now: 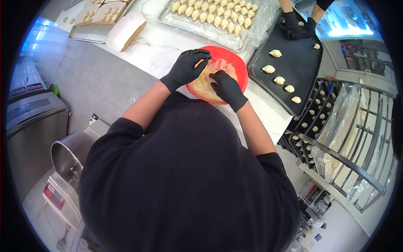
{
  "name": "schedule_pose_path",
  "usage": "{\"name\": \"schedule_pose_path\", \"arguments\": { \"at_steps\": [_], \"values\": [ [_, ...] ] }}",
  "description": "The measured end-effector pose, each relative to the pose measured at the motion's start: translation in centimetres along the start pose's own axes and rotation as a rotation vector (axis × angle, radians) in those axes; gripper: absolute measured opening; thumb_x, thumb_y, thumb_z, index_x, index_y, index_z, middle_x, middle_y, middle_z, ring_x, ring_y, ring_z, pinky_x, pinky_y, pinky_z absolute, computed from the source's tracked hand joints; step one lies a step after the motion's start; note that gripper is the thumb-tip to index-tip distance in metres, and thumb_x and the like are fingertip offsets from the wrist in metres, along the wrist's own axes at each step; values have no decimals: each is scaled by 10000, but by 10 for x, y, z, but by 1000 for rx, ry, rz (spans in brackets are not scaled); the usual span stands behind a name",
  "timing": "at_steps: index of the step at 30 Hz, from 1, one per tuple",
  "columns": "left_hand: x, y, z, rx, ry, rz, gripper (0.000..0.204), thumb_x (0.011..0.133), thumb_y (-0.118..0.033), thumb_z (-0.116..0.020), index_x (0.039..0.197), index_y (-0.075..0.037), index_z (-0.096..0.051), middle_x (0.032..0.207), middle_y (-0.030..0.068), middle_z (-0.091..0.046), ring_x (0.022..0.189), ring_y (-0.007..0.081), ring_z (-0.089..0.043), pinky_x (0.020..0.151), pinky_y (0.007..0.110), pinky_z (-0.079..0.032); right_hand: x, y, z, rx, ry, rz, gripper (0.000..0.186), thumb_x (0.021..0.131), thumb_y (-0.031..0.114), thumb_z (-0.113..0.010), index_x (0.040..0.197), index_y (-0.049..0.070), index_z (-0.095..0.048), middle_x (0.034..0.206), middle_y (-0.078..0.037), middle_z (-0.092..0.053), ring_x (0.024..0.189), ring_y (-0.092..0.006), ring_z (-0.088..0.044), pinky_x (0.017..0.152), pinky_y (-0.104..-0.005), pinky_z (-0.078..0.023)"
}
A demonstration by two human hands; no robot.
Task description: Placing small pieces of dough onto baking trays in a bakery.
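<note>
Lying at eleven o'clock on the marble counter [157,52], a pale pink oblong box [125,31] with a brown edge sits beside cardboard boxes of pastries [103,12], while a clear-wrapped tray of raw croissants [214,14] fills twelve o'clock. Just above centre, the red bowl [235,63] of crumbly beige mixture [210,77] takes both black-gloved hands: the left hand [187,67] curls half-closed over the rim, pinching crumbs, and the right hand [226,86] presses loosely spread fingers into it. At two o'clock another person's gloved hands [299,26] touch a black baking tray [294,80].
</note>
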State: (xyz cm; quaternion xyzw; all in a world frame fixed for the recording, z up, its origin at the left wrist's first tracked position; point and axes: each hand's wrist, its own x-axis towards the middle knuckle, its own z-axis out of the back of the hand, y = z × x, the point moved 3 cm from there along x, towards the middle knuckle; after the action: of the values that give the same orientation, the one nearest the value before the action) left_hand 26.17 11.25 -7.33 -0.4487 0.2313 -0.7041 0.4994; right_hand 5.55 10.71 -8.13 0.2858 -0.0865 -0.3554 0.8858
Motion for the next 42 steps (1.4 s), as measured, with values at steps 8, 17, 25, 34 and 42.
{"name": "schedule_pose_path", "arguments": {
  "at_steps": [8, 17, 25, 34, 42],
  "values": [
    [-9, -27, 0, 213, 134, -115, 433, 880, -94, -669, 1313, -87, -660, 1311, 117, -684, 1154, 288, -647, 1066, 412, -448, -11, -27, 16, 633, -105, -445, 268, 935, 118, -649, 1175, 14, -709, 998, -129, -729, 870, -219, -707, 757, -309, -548],
    [-5, -43, -6, 684, 103, -300, 615, 853, -253, -744, 1435, -126, -590, 1272, 85, -698, 1149, 289, -640, 1166, 464, -304, -15, -36, 23, 1550, 129, -716, 237, 970, 181, -586, 1087, 33, -730, 932, -92, -721, 837, -179, -699, 685, -249, -513],
    [2, -29, -11, 173, 423, -37, 491, 807, -348, -804, 1241, -143, -703, 1160, 67, -730, 1014, 268, -656, 1043, 394, -416, -11, -22, 34, 1324, 75, -614, 232, 959, 185, -597, 1055, 24, -734, 941, -111, -732, 786, -211, -692, 681, -275, -509],
    [21, -14, 22, 273, 240, 36, 340, 804, -303, -812, 1087, -127, -746, 1002, 62, -747, 909, 266, -655, 971, 372, -451, 15, -8, -18, -37, -17, -35, 571, 786, 331, -788, 1240, 2, -677, 1272, -231, -663, 1144, -421, -623, 956, -466, -508],
    [13, -12, 19, 308, 269, 102, 363, 797, -287, -817, 1113, -126, -740, 1045, 46, -742, 969, 253, -660, 1006, 395, -438, 27, -11, -37, -148, -18, 150, 461, 762, 279, -754, 1177, 85, -702, 1101, -234, -676, 873, -422, -656, 777, -472, -549]
  ]
}}
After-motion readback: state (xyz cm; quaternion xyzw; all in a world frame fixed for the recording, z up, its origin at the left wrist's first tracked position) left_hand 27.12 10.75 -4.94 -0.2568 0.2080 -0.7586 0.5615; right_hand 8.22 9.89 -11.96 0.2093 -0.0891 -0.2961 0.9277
